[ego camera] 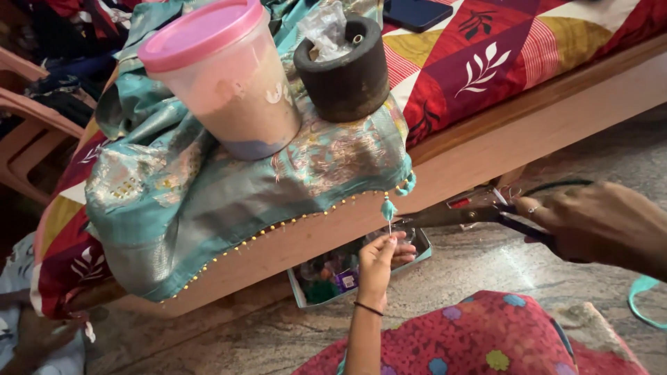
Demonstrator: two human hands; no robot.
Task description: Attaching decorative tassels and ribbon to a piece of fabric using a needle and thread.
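Teal silk fabric (208, 201), woven with gold motifs, drapes over the edge of a wooden bed (528, 132). Its hem carries a row of small yellow beads and teal tassels. One tassel (388, 208) hangs from the hem near the middle of the frame, with a thin thread running straight down from it.

The left hand (381, 264) reaches up from below. Its fingers are pinched closed on the lower end of that thread, holding it taut beneath the tassel. A dark band sits on the left wrist.

The right hand (601, 226) enters from the right side. Its fingers are closed through the handles of a pair of scissors (472, 212), gripping them. The blades point left toward the thread — the tips lie just beside it, slightly above the left hand. Whether the blades touch the thread cannot be told.

Two weights rest on the fabric on top of the bed: a translucent plastic container (226, 83) with a pink lid, and a dark round stone mortar (344, 66) holding a clear plastic bag. A patchwork bedsheet (500, 55) in red, yellow and white covers the mattress, and a dark phone (417, 12) lies on it.

On the stone floor (486, 267) under the bed edge sits an open box (340, 278) of coloured items, directly behind the left hand.
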